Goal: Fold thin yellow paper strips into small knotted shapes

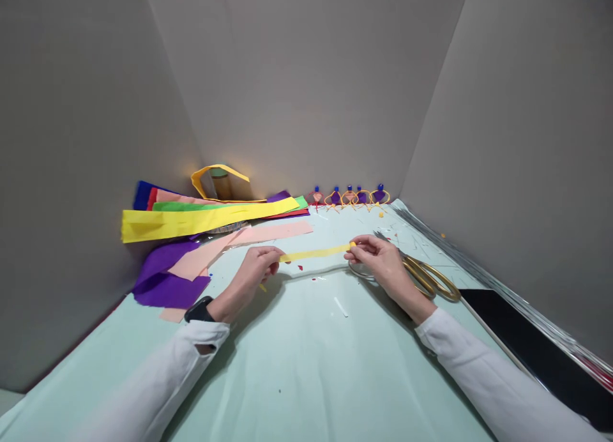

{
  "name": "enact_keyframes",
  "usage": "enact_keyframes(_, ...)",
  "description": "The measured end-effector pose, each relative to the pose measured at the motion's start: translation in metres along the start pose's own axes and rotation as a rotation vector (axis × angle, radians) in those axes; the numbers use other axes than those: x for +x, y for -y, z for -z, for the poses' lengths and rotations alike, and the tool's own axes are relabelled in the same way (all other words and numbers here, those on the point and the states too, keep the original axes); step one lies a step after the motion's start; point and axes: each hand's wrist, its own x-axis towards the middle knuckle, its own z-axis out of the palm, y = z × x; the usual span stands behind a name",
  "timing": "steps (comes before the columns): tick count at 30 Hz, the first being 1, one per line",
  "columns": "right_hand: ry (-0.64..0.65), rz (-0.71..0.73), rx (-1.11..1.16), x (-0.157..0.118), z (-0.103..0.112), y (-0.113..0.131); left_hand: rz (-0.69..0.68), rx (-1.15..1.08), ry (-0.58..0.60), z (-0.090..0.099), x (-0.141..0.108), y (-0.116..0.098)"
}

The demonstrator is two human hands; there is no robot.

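A narrow yellow strip (315,253), of paper or cloth, is stretched between my two hands a little above the table. My left hand (256,267) pinches its left end, and a short yellow tail pokes out below the fingers. The other end is pinched by my right hand (380,260), where a small orange-yellow roll or knob shows at the fingertips. Scissors with gold handles (431,279) lie just beyond and beside my right hand, their blades partly hidden by it. A length of pale wire or cord appears under the strip on the table.
Coloured strips, the top one yellow (205,220), are piled at the left over purple material (167,279). Several small figures with blue tops (349,196) line the back wall. A black flat panel (531,346) and thin wires (479,276) lie along the right. Grey walls enclose the table.
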Motion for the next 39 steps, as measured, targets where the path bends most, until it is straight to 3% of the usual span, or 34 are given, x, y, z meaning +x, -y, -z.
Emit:
enact_keyframes(5, 0.021, -0.007, -0.008, -0.001, 0.001, 0.005, 0.03, 0.097, 0.14, 0.021, -0.009, -0.021)
enact_keyframes(7, 0.047, -0.014, -0.007, -0.002, 0.0, 0.006, -0.062, 0.325, 0.185, 0.028, -0.011, -0.029)
enact_keyframes(9, 0.092, -0.025, -0.009, -0.005, -0.002, 0.008, -0.22, 0.513, 0.007, 0.029, -0.012, -0.034)
enact_keyframes(11, 0.154, -0.038, -0.017, -0.008, -0.005, 0.011, -0.385, 0.561, -0.185, 0.021, -0.011, -0.034)
enact_keyframes(13, 0.215, -0.049, -0.029, -0.013, -0.009, 0.015, -0.455, 0.48, -0.219, 0.005, -0.011, -0.03)
enact_keyframes(18, 0.385, -0.023, -0.068, -0.027, -0.018, 0.022, -0.28, 0.203, 0.17, -0.042, -0.013, -0.014)
enact_keyframes(20, 0.44, 0.013, -0.073, -0.03, -0.021, 0.022, -0.228, 0.108, 0.319, -0.052, -0.013, -0.008)
enact_keyframes(22, 0.472, 0.048, -0.083, -0.032, -0.022, 0.02, -0.177, 0.049, 0.379, -0.054, -0.013, -0.004)
enact_keyframes(32, 0.42, 0.369, -0.476, -0.043, -0.027, 0.03, -0.058, -0.041, 0.356, -0.041, -0.01, 0.008)
enact_keyframes(39, 0.3, 0.718, -0.697, -0.049, -0.032, 0.023, -0.143, 0.022, 0.294, -0.044, -0.017, 0.008)
